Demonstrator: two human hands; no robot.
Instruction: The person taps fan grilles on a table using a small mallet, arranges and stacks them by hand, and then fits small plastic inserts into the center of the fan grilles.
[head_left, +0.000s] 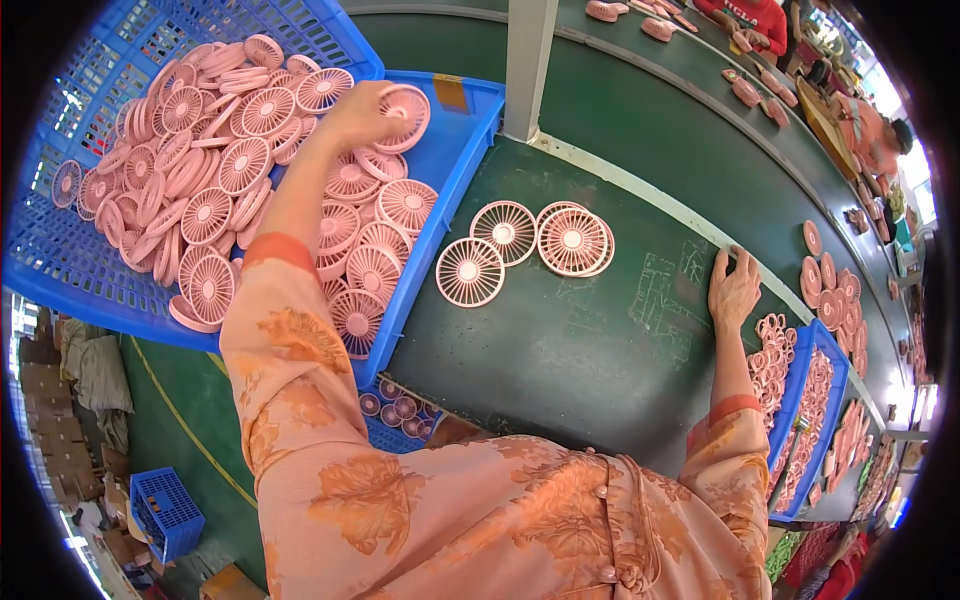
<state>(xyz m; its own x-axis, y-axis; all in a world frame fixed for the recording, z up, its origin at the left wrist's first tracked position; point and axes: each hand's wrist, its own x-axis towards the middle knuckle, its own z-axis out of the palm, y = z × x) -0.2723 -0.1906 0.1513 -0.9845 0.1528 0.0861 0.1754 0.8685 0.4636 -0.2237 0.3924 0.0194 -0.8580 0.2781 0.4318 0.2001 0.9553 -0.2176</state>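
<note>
My left hand (362,118) reaches to the far left and pinches a round pink fan cover (412,112) by its rim. Under it, a blue tray (462,178) holds several more slotted pink fan covers (372,272). Beside that tray, a blue perforated crate (312,38) is heaped with the same parts. On the dark green table (560,370) lie a few loose covers (470,272), some overlapping in a stack (572,241). To the right, my right hand (735,287) rests on the table by its pale edge strip, fingers loosely bent and apart, holding nothing.
A white post (528,70) rises at the table's far side. Beyond the strip runs a green conveyor (690,130) with pink parts. On the right stands another blue tray (800,415) of small pink pieces. Co-workers, one in a red sleeve (765,20), sit across the conveyor.
</note>
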